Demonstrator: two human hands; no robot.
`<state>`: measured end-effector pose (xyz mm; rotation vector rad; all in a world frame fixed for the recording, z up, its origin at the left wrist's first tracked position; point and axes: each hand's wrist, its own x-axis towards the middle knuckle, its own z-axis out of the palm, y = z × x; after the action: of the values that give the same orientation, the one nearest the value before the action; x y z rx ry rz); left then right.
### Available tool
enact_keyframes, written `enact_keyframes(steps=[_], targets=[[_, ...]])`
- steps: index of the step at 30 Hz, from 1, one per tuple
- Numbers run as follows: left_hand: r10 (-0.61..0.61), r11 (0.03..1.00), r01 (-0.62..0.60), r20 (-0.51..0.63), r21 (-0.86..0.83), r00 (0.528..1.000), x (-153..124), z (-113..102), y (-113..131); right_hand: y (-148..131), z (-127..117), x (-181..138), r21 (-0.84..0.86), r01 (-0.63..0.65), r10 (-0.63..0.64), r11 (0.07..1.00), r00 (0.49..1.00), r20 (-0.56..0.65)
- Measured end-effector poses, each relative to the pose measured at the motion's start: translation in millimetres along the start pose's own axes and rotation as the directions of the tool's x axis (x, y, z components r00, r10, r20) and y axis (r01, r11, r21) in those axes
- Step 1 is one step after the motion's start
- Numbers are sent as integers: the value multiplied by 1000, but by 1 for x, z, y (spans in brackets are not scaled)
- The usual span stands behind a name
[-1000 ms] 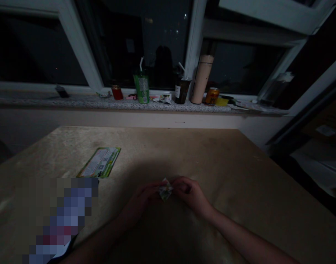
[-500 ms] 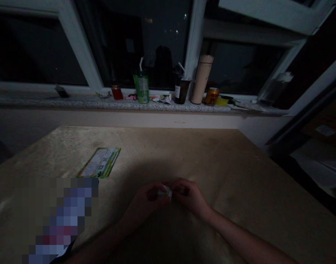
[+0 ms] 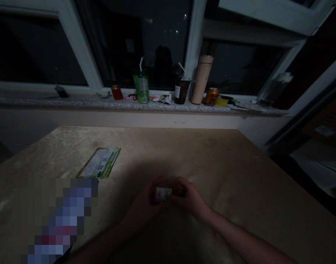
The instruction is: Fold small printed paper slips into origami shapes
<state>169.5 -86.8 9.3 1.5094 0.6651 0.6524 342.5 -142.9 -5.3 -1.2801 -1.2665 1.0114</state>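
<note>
A small block [image 3: 162, 193] with a printed surface is held over the near middle of the worktop [image 3: 184, 146], between the two hands. Its right edge is pinched by the right grip [image 3: 187, 194], fingertips and thumb brought together. It is partly ringed by the left grip [image 3: 145, 201], which is curved with a gap between thumb and fingers; how firmly it is pressed there cannot be made out in the dim light. Farther out to the left, a green-edged card [image 3: 98, 163] is laid flat, beside a bluish thing [image 3: 65, 216] hidden by pixelation. On the stone ledge [image 3: 87, 103] behind, a red jar [image 3: 117, 92], a green cup [image 3: 142, 90], a dark cup [image 3: 181, 91], a flask [image 3: 202, 79] and a gold can [image 3: 212, 96] are lined up beneath the window.
</note>
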Motion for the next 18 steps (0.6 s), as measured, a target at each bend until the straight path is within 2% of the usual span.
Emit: enact_keyframes(steps=[6, 11, 18], targets=[[-12, 996, 15, -30, 83, 999, -1, -1, -2, 1, -1, 1, 31, -36, 36, 999, 999, -1], [-95, 967, 102, -41, 236, 995, 0, 1, 3, 3, -3, 1, 72, -69, 72, 995, 997, -38], [-98, 973, 99, -13, 206, 995, 1, 2, 6, 0, -3, 1, 77, -48, 52, 996, 997, -55]])
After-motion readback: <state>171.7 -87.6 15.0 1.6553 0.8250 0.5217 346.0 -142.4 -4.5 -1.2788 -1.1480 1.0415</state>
